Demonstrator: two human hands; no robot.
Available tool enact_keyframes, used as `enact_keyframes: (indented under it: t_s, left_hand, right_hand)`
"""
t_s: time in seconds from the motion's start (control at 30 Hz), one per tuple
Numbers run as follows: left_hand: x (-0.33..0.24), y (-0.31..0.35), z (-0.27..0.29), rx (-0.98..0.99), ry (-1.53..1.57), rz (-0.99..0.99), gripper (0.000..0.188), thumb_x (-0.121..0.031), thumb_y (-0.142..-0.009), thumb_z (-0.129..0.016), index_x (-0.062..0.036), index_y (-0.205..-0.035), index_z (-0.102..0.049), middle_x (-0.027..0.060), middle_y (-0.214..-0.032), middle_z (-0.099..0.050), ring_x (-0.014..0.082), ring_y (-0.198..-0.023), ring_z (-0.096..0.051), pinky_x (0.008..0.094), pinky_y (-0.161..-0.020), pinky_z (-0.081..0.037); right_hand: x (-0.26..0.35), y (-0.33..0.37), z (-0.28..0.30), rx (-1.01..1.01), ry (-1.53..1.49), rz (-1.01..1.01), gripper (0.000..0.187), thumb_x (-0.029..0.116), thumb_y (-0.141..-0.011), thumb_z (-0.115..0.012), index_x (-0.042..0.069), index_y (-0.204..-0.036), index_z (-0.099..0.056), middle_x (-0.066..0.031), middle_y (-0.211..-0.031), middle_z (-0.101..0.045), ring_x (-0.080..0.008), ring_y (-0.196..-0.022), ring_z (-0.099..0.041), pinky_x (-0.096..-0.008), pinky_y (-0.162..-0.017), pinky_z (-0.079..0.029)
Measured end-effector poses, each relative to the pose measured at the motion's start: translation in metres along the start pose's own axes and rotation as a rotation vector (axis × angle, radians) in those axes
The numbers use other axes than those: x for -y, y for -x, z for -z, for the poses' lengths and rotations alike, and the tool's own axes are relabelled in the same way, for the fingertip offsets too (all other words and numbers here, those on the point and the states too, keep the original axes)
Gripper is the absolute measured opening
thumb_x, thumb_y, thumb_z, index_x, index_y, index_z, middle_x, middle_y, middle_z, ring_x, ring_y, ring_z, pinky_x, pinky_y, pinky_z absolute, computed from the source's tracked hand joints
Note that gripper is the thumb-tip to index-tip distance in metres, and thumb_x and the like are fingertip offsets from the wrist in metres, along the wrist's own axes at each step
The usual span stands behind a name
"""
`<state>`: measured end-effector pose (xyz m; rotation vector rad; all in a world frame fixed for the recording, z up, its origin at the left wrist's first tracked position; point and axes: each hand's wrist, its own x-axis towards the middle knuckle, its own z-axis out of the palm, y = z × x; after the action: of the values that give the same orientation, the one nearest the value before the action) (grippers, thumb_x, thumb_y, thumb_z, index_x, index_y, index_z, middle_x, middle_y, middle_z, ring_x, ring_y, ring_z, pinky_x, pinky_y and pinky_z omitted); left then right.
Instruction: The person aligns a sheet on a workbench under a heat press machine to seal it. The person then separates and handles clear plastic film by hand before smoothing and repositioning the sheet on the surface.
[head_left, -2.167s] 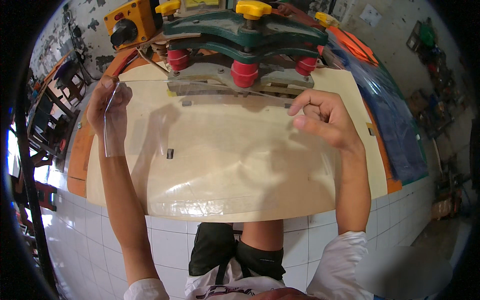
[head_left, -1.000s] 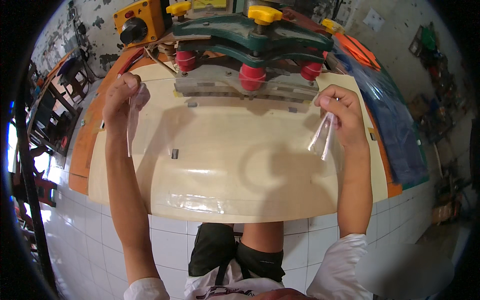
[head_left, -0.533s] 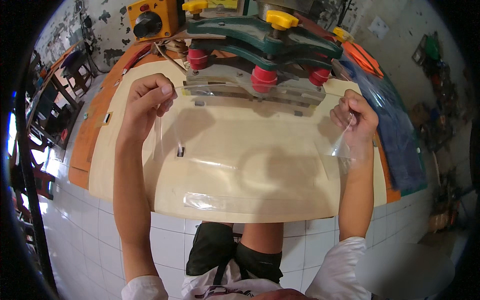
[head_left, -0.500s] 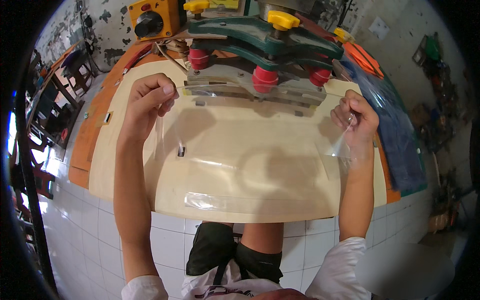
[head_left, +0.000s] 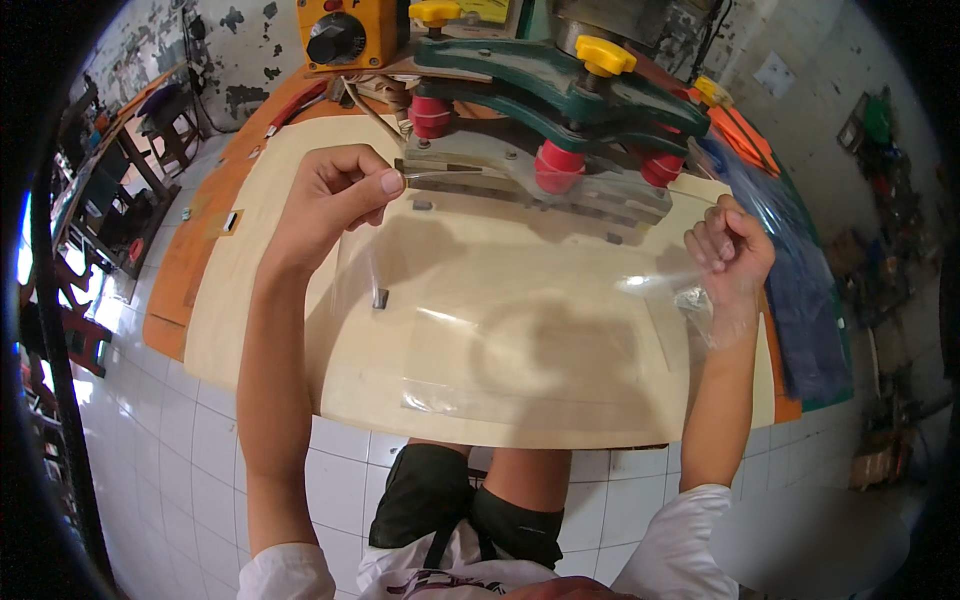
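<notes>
A clear plastic sheet (head_left: 440, 335) is stretched between my two hands above a cream-coloured board (head_left: 240, 330). My left hand (head_left: 345, 195) pinches its far left corner between thumb and fingers, close to the front edge of the machine's grey metal plate (head_left: 455, 148). At the far right corner, my right hand (head_left: 732, 245) is closed on the sheet, and loose film bunches beside the wrist. The sheet's far edge runs along the metal plate, under the red knobs (head_left: 560, 167). Small dark pieces (head_left: 380, 299) lie on the board.
Beyond the board stands a machine with a dark green frame (head_left: 500, 62) and yellow knobs (head_left: 605, 55). A yellow control box (head_left: 345, 35) with a black dial is at the back left. Blue plastic film (head_left: 790, 270) and an orange item (head_left: 745, 140) lie right. A red-handled tool (head_left: 297, 105) lies left.
The view has shifted slightly, so the machine appears farther right. My left hand has moved toward the metal plate with its corner. The sheet now hangs differently near my right wrist.
</notes>
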<state>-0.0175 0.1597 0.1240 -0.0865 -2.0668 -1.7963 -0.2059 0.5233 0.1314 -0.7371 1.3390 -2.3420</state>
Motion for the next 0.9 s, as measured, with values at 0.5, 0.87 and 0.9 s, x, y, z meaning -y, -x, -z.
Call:
enact_keyframes:
  t_s: [0.5,0.87,0.9]
  left_hand:
    - [0.0062,-0.0025,0.0069,0.05,0.048,-0.044,0.011,-0.014,-0.08,-0.06,-0.0031,-0.08,-0.064,0.0008,-0.068,-0.057,0.007,-0.061,-0.053,0.0194,-0.052,-0.033]
    - [0.0053,-0.0061,-0.0008,-0.099,-0.046,-0.066,0.006,-0.005,-0.077,-0.066,-0.0013,-0.08,-0.064,-0.0013,-0.068,-0.058,0.0054,-0.061,-0.051,0.0195,-0.057,-0.042]
    - [0.0058,-0.0064,-0.0009,-0.112,-0.08,-0.065,0.007,-0.006,-0.077,-0.068,-0.0016,-0.079,-0.063,-0.0026,-0.066,-0.056,0.0037,-0.059,-0.049,0.0185,-0.055,-0.039]
  right_hand:
    - [-0.0015,-0.0017,0.0067,0.069,-0.017,-0.003,0.019,0.02,-0.083,-0.056,0.008,-0.07,-0.048,0.0052,-0.047,-0.036,-0.0074,-0.035,-0.028,-0.0242,-0.043,-0.028]
    - [-0.0014,-0.0021,0.0062,0.023,-0.03,-0.019,0.018,0.018,-0.081,-0.055,0.006,-0.068,-0.052,0.0041,-0.046,-0.038,-0.0073,-0.034,-0.028,-0.025,-0.043,-0.03]
    - [-0.0015,-0.0019,0.0061,0.022,-0.024,-0.016,0.018,0.018,-0.081,-0.054,0.006,-0.069,-0.052,0.0041,-0.046,-0.039,-0.0073,-0.034,-0.028,-0.0249,-0.043,-0.03]
